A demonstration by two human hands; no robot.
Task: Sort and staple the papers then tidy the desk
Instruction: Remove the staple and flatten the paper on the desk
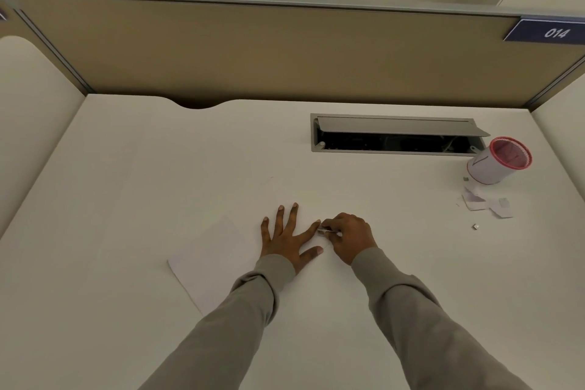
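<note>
The left hand [285, 239] lay flat, fingers spread, on the paper [215, 266]. The right hand [351, 236] pinched a small metal piece [326, 232].

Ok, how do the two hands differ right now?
The left hand lies flat, fingers spread, pressing the paper; the right hand is curled. The left hand holds nothing; the right hand pinches a small metal piece. Both wear grey sleeves.
</note>
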